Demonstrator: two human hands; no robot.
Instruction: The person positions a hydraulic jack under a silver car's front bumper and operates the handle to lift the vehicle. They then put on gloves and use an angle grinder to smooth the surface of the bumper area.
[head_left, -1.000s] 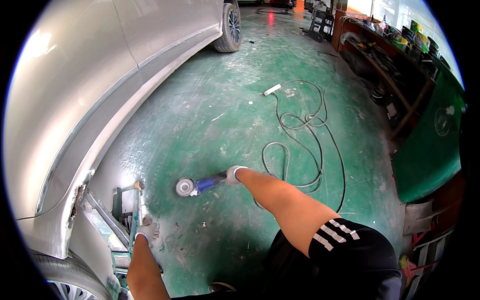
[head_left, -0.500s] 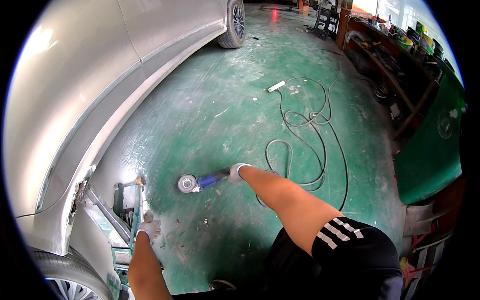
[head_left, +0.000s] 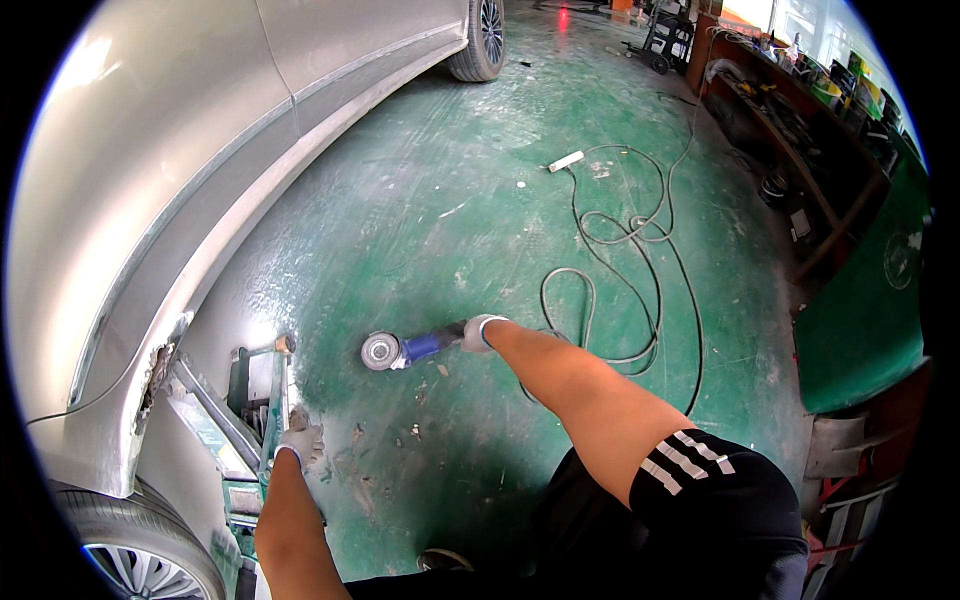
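My right hand, in a pale work glove, is closed around the dark rear handle of a blue angle grinder. The grinder lies low over the green floor, its round disc facing up and pointing left. My left hand, gloved too with dirty fingertips, is beside the right edge of a green floor jack; its fingers look apart and hold nothing I can see. The jack reaches in beside a silver car. On the car's lower sill, a rough, rusty damaged patch shows ahead of the near wheel.
A grey cable loops over the floor right of the grinder, near a white power strip. Along the right wall stands a cluttered workbench, with a green curved panel leaning nearby. The car's near wheel is at lower left.
The whole view has shifted slightly, so the scene sits a little higher and further right. Both hands, the grinder and the jack keep about the same places relative to one another.
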